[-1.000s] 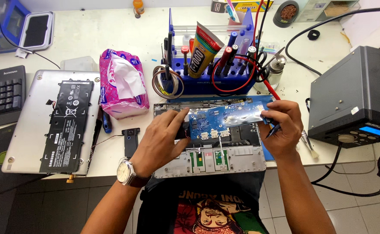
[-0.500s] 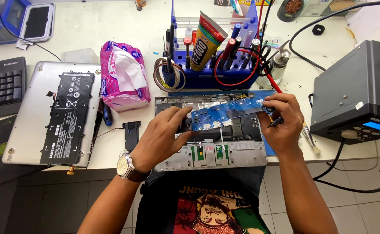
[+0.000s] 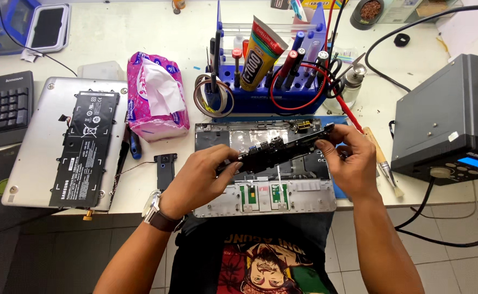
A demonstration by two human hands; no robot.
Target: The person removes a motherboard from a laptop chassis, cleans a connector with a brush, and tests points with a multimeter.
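Both hands hold a long, narrow circuit board (image 3: 274, 154) lifted above an opened laptop chassis (image 3: 264, 190) that lies at the near edge of the white workbench (image 3: 114, 49). The left hand (image 3: 198, 179), with a wristwatch (image 3: 154, 209) on its wrist, pinches the board's left end between thumb and fingertips. The right hand (image 3: 348, 160) closes its fingers on the right end. The board's long axis runs left to right and slopes, with the left end lower and nearer the person and the right end higher and farther away. It is turned nearly edge-on to the camera, so mostly its dark edge and a few small components show.

Just behind the chassis stands a blue tool rack (image 3: 266, 92) holding screwdrivers, a tube of adhesive (image 3: 261, 54) and a loop of red wire (image 3: 296, 90). To the left lie a pink tissue pack (image 3: 154, 98), then a silver laptop base with a black battery (image 3: 84, 149), and a black keyboard (image 3: 2, 103) at the edge. A brush (image 3: 383, 163) lies just right of the right hand, beside a dark rework station (image 3: 448, 120) with a lit blue display.
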